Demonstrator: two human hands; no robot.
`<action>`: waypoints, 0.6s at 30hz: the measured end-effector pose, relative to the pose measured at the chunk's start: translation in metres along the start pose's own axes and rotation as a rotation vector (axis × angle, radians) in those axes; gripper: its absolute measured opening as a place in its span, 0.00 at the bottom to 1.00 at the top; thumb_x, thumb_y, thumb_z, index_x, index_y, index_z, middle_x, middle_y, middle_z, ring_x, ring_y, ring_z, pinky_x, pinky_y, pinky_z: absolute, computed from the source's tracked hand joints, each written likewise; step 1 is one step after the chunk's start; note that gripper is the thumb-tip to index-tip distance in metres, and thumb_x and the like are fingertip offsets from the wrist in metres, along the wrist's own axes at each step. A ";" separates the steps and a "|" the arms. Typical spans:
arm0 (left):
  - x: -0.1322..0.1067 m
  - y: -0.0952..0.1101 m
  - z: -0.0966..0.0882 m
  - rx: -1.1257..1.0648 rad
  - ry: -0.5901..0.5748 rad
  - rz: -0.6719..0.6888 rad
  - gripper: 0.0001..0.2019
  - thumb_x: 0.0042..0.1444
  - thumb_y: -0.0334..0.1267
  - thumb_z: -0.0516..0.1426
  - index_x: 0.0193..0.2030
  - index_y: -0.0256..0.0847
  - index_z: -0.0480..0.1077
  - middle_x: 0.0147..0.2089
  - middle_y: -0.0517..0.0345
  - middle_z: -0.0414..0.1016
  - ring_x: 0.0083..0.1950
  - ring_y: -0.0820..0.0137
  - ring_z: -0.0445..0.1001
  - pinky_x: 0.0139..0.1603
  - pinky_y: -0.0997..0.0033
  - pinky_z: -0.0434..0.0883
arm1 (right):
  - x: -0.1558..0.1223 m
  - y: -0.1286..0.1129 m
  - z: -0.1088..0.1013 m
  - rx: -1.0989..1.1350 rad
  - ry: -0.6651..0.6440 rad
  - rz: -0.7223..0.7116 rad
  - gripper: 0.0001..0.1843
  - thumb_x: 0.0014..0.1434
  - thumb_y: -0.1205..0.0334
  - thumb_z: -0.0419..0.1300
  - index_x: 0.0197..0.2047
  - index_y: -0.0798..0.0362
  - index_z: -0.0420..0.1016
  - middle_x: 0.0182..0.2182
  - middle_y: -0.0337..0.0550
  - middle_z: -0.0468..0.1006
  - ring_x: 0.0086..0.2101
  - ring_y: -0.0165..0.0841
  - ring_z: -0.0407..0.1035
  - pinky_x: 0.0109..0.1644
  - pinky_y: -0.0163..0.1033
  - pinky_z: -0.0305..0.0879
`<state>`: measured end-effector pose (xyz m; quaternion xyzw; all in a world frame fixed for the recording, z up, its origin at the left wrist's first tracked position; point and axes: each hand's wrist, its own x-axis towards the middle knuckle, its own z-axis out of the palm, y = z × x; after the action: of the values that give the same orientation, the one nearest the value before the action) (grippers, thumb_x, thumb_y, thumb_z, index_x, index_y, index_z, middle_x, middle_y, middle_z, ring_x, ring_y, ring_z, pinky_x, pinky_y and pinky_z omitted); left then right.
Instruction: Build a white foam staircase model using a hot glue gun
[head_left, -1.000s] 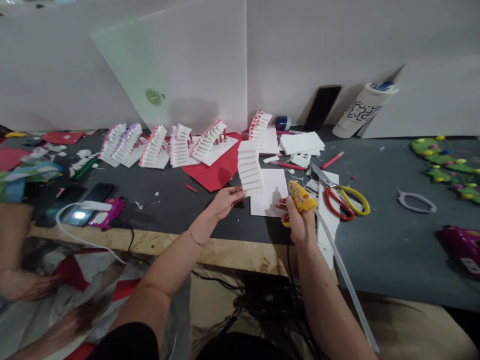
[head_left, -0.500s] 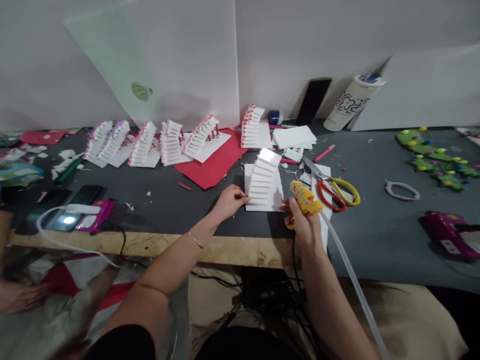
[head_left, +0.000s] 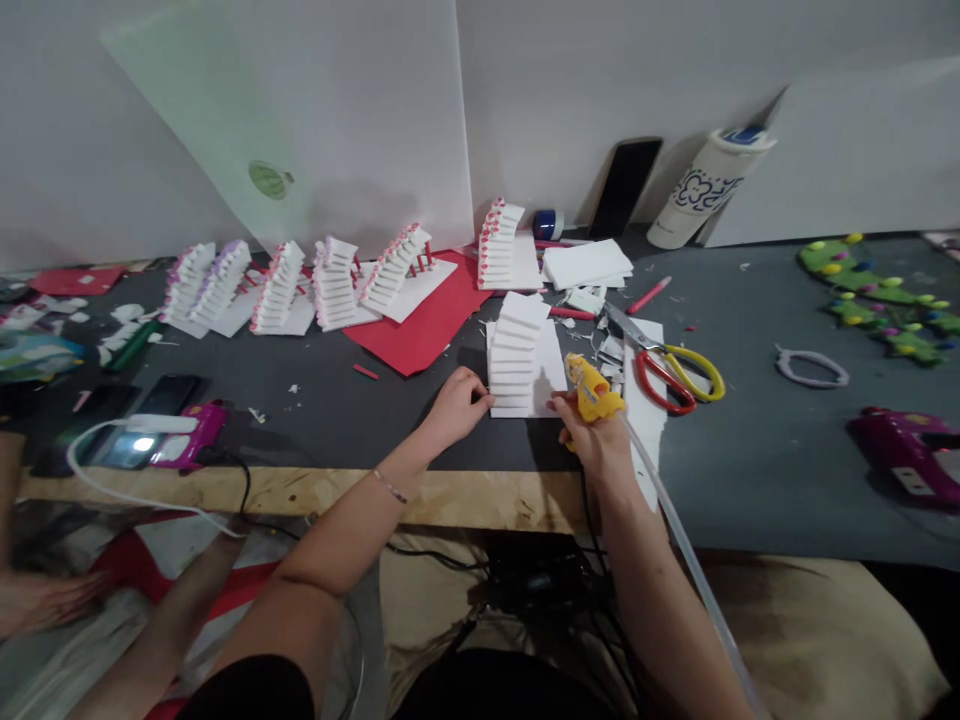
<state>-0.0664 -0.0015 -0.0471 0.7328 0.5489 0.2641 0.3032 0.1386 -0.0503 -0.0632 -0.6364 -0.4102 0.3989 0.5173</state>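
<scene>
A small white model staircase (head_left: 514, 352) stands on a white base board (head_left: 550, 370) near the table's front edge. My left hand (head_left: 456, 408) has its thumb and fingers closed at the lower left edge of this staircase. Wrapped in my right hand (head_left: 604, 448) is a yellow hot glue gun (head_left: 591, 388), with a long clear glue stick (head_left: 679, 525) trailing from its back. Some fingertips of that hand reach the base board's right edge. The gun's nozzle end lies just right of the board. Scissors (head_left: 664, 370) with red and yellow handles rest beside the gun.
Finished-looking staircases (head_left: 337, 285) with coloured edges line the back, some on red paper (head_left: 420, 335). A tumbler (head_left: 709, 190) and a dark phone (head_left: 626, 188) lean at the wall. Purple power strips (head_left: 193, 435) lie on both sides. Another person's hand (head_left: 49, 600) shows lower left.
My right hand and the glue gun have moved slightly left, closer to the base board. The staircase appears turned a little more upright in view. My left hand stays at its edge.
</scene>
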 end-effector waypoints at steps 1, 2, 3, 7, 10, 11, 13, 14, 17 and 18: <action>0.000 0.000 0.000 0.001 -0.004 0.005 0.09 0.55 0.34 0.61 0.25 0.40 0.69 0.36 0.57 0.68 0.40 0.67 0.70 0.45 0.65 0.72 | 0.000 -0.001 0.002 0.006 -0.017 0.018 0.21 0.47 0.43 0.66 0.35 0.52 0.74 0.35 0.49 0.82 0.17 0.28 0.66 0.17 0.36 0.59; -0.001 0.000 0.000 0.000 -0.010 0.007 0.09 0.56 0.34 0.61 0.25 0.40 0.69 0.36 0.57 0.68 0.40 0.67 0.70 0.45 0.65 0.72 | 0.000 -0.002 0.004 0.018 -0.034 0.039 0.21 0.46 0.44 0.66 0.36 0.51 0.74 0.37 0.49 0.82 0.16 0.27 0.65 0.18 0.37 0.60; -0.001 0.000 0.000 -0.002 -0.016 0.008 0.10 0.56 0.34 0.61 0.25 0.40 0.68 0.36 0.57 0.68 0.40 0.67 0.70 0.45 0.65 0.71 | 0.000 -0.002 0.006 0.027 -0.049 0.055 0.21 0.45 0.44 0.66 0.36 0.51 0.73 0.38 0.48 0.82 0.17 0.27 0.65 0.18 0.37 0.62; 0.000 0.002 -0.001 -0.012 -0.027 0.001 0.10 0.56 0.34 0.61 0.25 0.40 0.68 0.36 0.57 0.68 0.40 0.67 0.70 0.46 0.64 0.71 | 0.000 -0.002 0.012 0.055 -0.088 0.040 0.19 0.46 0.46 0.65 0.35 0.50 0.72 0.36 0.47 0.81 0.22 0.32 0.70 0.21 0.38 0.66; 0.001 0.003 -0.001 -0.009 -0.033 -0.012 0.11 0.55 0.33 0.62 0.24 0.40 0.68 0.36 0.57 0.67 0.40 0.67 0.70 0.48 0.63 0.71 | 0.000 0.001 0.013 0.083 -0.093 0.021 0.17 0.46 0.47 0.65 0.35 0.50 0.71 0.35 0.48 0.81 0.29 0.38 0.75 0.22 0.37 0.67; 0.001 0.004 -0.001 -0.007 -0.033 -0.012 0.11 0.55 0.33 0.62 0.23 0.40 0.67 0.35 0.57 0.67 0.41 0.66 0.70 0.49 0.63 0.70 | 0.000 0.001 0.013 0.082 -0.094 0.017 0.17 0.46 0.48 0.65 0.35 0.50 0.72 0.35 0.48 0.81 0.30 0.38 0.75 0.22 0.38 0.68; 0.001 0.004 -0.002 -0.005 -0.029 -0.007 0.11 0.55 0.32 0.62 0.23 0.40 0.67 0.35 0.57 0.67 0.41 0.67 0.70 0.49 0.63 0.70 | -0.001 0.000 0.012 0.071 -0.096 0.009 0.17 0.46 0.47 0.66 0.34 0.50 0.72 0.35 0.47 0.81 0.30 0.38 0.75 0.23 0.38 0.69; 0.001 0.004 -0.002 -0.005 -0.031 -0.005 0.11 0.54 0.32 0.62 0.23 0.40 0.67 0.35 0.57 0.67 0.41 0.67 0.70 0.49 0.63 0.70 | -0.001 -0.001 0.012 0.062 -0.094 0.007 0.17 0.46 0.47 0.65 0.34 0.50 0.73 0.34 0.47 0.81 0.30 0.38 0.75 0.23 0.38 0.69; 0.001 0.005 -0.003 -0.009 -0.045 -0.002 0.11 0.54 0.32 0.62 0.23 0.40 0.67 0.36 0.57 0.67 0.40 0.67 0.70 0.48 0.63 0.70 | -0.003 -0.004 0.012 0.026 -0.076 0.008 0.18 0.48 0.46 0.64 0.35 0.50 0.73 0.35 0.47 0.81 0.26 0.34 0.73 0.24 0.39 0.70; 0.001 0.005 -0.004 -0.011 -0.051 0.002 0.11 0.55 0.31 0.62 0.23 0.40 0.67 0.36 0.57 0.67 0.40 0.67 0.70 0.48 0.63 0.70 | -0.004 -0.004 0.012 0.017 -0.078 0.006 0.18 0.48 0.46 0.64 0.36 0.50 0.73 0.36 0.47 0.81 0.25 0.33 0.72 0.24 0.39 0.70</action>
<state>-0.0655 -0.0009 -0.0411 0.7380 0.5390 0.2488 0.3209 0.1259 -0.0497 -0.0608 -0.6175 -0.4246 0.4283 0.5049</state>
